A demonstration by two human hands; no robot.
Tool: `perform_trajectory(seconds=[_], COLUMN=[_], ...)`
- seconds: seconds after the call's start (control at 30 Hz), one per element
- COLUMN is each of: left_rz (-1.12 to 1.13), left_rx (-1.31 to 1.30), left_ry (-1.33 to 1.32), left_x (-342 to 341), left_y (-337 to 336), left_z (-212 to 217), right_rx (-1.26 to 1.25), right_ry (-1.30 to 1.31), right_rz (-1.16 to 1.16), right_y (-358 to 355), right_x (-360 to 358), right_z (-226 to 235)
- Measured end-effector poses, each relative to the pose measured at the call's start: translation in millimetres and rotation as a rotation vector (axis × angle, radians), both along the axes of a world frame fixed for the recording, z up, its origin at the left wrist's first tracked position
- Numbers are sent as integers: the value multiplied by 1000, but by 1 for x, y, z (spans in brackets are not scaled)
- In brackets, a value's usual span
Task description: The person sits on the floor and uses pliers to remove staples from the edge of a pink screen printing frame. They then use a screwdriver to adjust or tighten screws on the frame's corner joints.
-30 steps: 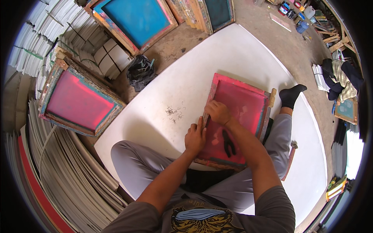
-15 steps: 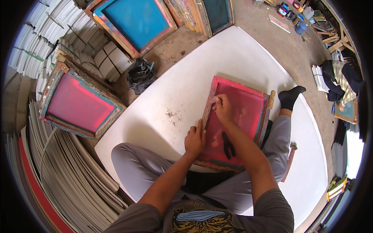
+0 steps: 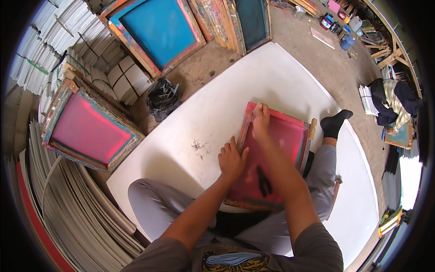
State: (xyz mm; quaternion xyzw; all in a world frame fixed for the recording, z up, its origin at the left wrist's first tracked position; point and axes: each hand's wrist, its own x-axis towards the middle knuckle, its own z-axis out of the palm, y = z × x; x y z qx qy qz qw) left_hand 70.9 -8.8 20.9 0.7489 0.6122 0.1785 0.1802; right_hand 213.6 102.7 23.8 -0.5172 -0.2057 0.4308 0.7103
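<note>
A screen-printing frame (image 3: 290, 119) with pink-red mesh lies tilted across my lap, its lower edge close to my body. My right hand (image 3: 261, 122) is closed at the frame's upper left corner, pinching a thin, pale strip (image 3: 247, 123) that runs along the left bar. Lower on that bar rests my left hand (image 3: 232, 159), fingers stretched and thumb apart, touching the wood. Black pliers (image 3: 263, 181) lie on the mesh beside my right forearm. At the frame's right edge, a short wooden piece (image 3: 312, 129) sticks up.
Bent metal bits (image 3: 201, 148) are scattered on the white board (image 3: 190, 122) under me. A hammer (image 3: 337, 183) is partly hidden by my right leg. Left stand another pink screen (image 3: 90, 129) and a black plastic bag (image 3: 163, 99); a blue screen (image 3: 158, 34) leans behind.
My right hand has moved up to the frame's top left corner. My left hand has shifted slightly, its fingers now more spread. The view has tilted a little.
</note>
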Motion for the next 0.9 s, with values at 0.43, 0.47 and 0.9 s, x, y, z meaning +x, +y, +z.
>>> perform_trajectory(seconds=[0.43, 0.47, 0.9], left_rz=[-71, -73, -28], left_rx=[-92, -87, -122], left_ry=[102, 102, 193], left_x=[25, 26, 40], left_y=[29, 30, 42], left_z=[-9, -9, -7], right_rx=[-267, -269, -469], right_ry=[-449, -841, -1988], right_rz=[126, 192, 699], right_y=[79, 80, 33], right_x=[88, 97, 51], right_z=[22, 1, 18])
